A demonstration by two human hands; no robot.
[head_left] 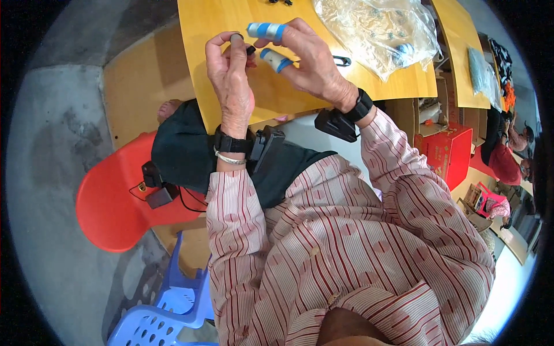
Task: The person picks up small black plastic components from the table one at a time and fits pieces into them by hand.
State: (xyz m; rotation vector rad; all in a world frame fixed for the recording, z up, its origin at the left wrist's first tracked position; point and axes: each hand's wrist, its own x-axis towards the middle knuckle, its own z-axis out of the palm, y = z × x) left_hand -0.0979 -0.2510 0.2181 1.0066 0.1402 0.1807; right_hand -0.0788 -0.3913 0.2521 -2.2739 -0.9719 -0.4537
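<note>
My left hand point(231, 75) is over the yellow tabletop point(262, 95), its thumb and fingers closed on a small black piece point(250, 50). What that piece is cannot be made out. Just to its right is my right hand point(311, 60), with blue and white tape wrapped round the index finger and thumb. Those two taped fingers are apart, and nothing shows between them. Partly behind the right hand lies a dark looped object point(342, 60), perhaps a tool handle. A clear plastic bag point(369, 29) rests beyond it, with a blue-and-white roll point(404, 53) in or under it.
Small black pieces point(281, 2) lie at the table's far edge. A red stool seat point(115, 196) with black devices point(158, 187) stands at left, a blue plastic chair point(156, 323) below. At right are a red box point(447, 153), another table point(461, 52) and people point(508, 155).
</note>
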